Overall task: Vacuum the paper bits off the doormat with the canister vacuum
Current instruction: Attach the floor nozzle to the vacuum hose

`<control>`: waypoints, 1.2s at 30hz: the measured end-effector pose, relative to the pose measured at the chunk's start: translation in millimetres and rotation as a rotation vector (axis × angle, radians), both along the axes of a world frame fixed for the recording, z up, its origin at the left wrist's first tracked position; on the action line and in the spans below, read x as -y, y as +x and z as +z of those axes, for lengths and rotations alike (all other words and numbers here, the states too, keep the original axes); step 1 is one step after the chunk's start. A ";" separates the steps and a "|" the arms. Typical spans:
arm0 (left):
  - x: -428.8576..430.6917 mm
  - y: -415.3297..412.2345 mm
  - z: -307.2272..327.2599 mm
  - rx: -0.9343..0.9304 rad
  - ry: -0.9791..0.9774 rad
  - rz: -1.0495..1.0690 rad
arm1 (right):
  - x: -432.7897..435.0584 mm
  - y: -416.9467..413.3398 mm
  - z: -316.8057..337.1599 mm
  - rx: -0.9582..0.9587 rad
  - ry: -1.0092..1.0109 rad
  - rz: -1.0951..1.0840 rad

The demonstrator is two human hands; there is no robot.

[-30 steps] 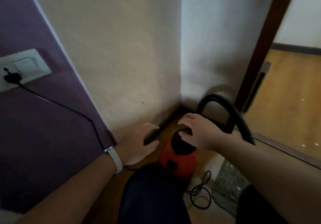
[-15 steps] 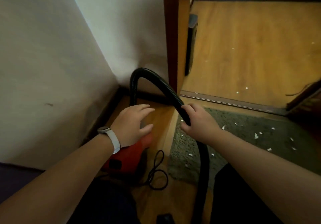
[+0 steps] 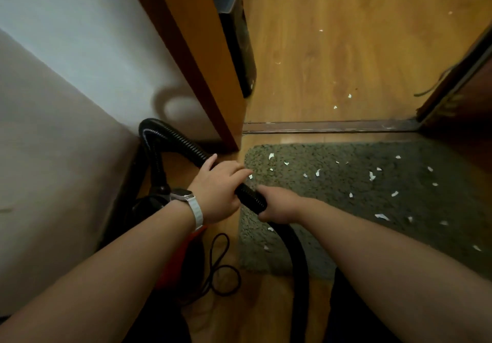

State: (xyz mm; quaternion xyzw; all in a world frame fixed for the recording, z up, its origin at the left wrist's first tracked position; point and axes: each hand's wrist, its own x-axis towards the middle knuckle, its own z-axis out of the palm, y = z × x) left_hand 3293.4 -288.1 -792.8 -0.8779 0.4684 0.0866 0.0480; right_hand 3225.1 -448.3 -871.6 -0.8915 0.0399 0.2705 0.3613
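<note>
A black ribbed vacuum hose (image 3: 170,140) arches up from the red canister vacuum (image 3: 186,249), which is mostly hidden under my left forearm. My left hand (image 3: 217,191) grips the hose near the doormat's left edge. My right hand (image 3: 279,207) holds the same hose just below it, where it runs down towards me. The grey-green doormat (image 3: 346,209) lies to the right, and several white paper bits (image 3: 371,175) are scattered over it. The hose's nozzle end is out of sight.
A wooden door frame (image 3: 202,58) stands just behind the hose, with white walls to the left. A black power cord (image 3: 221,268) loops on the wooden floor by the canister. A metal threshold strip (image 3: 327,126) separates the mat from more floor with stray paper bits.
My view has swung down and right towards the doormat. My left hand has left the canister and closed on the hose, above my right hand, which has kept its hold.
</note>
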 end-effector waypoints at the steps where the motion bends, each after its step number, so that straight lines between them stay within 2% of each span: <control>1: 7.3 -4.4 -5.8 0.032 0.094 -0.053 | 6.4 -2.7 -0.1 -0.007 0.028 0.014; 3: 20.6 -13.5 -17.7 0.143 0.219 -0.126 | 17.3 -6.8 -0.2 -0.001 0.085 0.018; 7: 36.6 -22.1 -26.7 0.277 0.122 -0.144 | 28.4 -11.0 7.4 0.015 0.224 0.010; 12: 17.1 2.5 -19.0 0.263 0.027 -0.211 | 0.1 4.8 23.4 0.036 0.375 -0.044; 20: -25.1 29.1 4.3 0.235 -0.069 -0.107 | -22.5 15.7 48.7 0.000 0.564 -0.161; 22: -33.8 38.0 9.6 0.203 -0.102 -0.072 | -18.3 7.3 52.7 -0.039 0.547 -0.161; 26: -33.6 53.5 14.5 0.148 -0.168 -0.071 | -14.0 -23.5 44.2 -0.103 0.357 -0.130; 28: -24.9 57.2 16.4 0.110 -0.147 -0.102 | -16.6 -40.8 38.2 -0.134 0.253 -0.143; 31: -18.5 56.7 26.8 0.073 -0.100 -0.108 | -23.4 -56.6 49.6 -0.120 0.208 -0.251; 36: -14.1 32.9 48.9 0.286 -0.269 -0.307 | -40.7 -43.4 101.2 0.084 0.238 -0.506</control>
